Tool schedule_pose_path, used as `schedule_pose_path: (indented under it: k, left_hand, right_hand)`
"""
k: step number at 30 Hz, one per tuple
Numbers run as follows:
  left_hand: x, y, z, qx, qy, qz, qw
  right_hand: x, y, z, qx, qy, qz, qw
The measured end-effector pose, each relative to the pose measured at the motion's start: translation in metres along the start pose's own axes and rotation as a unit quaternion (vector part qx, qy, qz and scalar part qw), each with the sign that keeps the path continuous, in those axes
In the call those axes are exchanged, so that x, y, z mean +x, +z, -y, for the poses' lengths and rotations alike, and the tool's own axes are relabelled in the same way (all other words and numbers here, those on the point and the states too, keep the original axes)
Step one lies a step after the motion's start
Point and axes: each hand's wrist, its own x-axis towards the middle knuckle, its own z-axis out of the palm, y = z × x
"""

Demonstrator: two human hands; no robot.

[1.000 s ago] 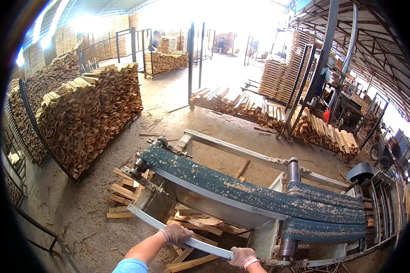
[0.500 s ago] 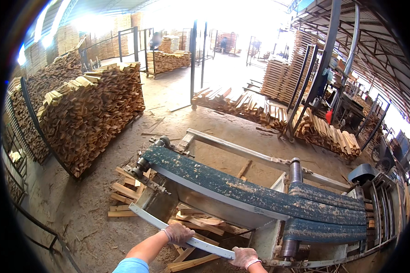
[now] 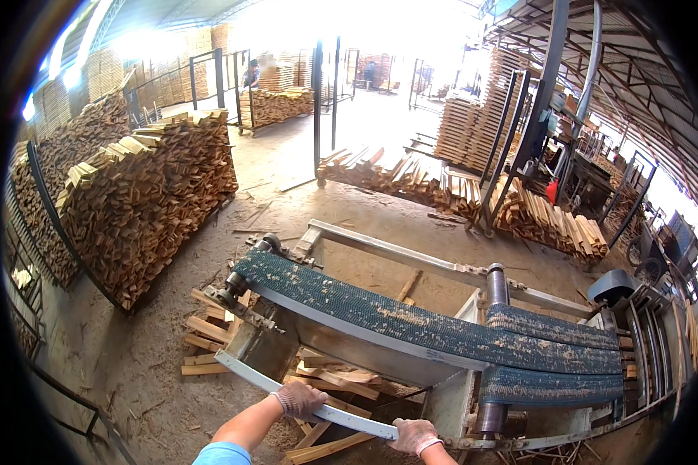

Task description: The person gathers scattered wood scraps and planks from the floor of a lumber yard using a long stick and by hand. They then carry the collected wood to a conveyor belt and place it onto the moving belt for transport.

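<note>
Both my hands wear knitted work gloves and rest on a pale metal rail (image 3: pixel 333 415) along the near side of a conveyor frame. My left hand (image 3: pixel 301 398) wraps around the rail near its middle. Farther right along it, my right hand (image 3: pixel 416 436) grips the same rail near its right end. Beyond the rail runs a long green conveyor belt (image 3: pixel 364 308) strewn with wood chips. Shorter green belts (image 3: pixel 551 387) lie at its right end over metal rollers. Under the frame, loose wooden slats (image 3: pixel 337 380) lie in a heap.
A tall stack of wood pieces (image 3: pixel 147 201) stands in a rack at left. More boards (image 3: pixel 395 174) lie in low piles beyond the conveyor, beside a tall crisscross stack (image 3: pixel 481 116). Machinery with bars (image 3: pixel 651 341) stands at right. A person (image 3: pixel 253 74) is in the far background.
The view has shifted slightly, so the background sits a little farther left. Both hands keep their hold on the rail. In the background, the distant person shows slightly differently beside a wood stack.
</note>
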Motion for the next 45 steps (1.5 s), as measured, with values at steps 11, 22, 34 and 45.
schedule_pose_path:
  k: [11, 22, 34, 45]
  left_hand:
    - [0.001, 0.009, 0.003, 0.004, -0.001, -0.008, 1.0]
    - [-0.002, 0.002, 0.001, 0.022, 0.001, -0.022, 1.0]
    - [0.002, 0.011, 0.004, 0.028, 0.004, -0.015, 0.999]
    - [0.002, 0.002, 0.001, 0.034, -0.007, 0.013, 0.999]
  right_hand:
    - [0.0, -0.004, 0.002, 0.0, 0.004, 0.013, 1.0]
    - [0.011, 0.016, -0.012, 0.011, 0.001, 0.008, 1.0]
    - [0.01, 0.014, -0.011, 0.012, -0.004, 0.009, 1.0]
    - [0.012, 0.016, -0.013, 0.015, -0.001, 0.015, 1.0]
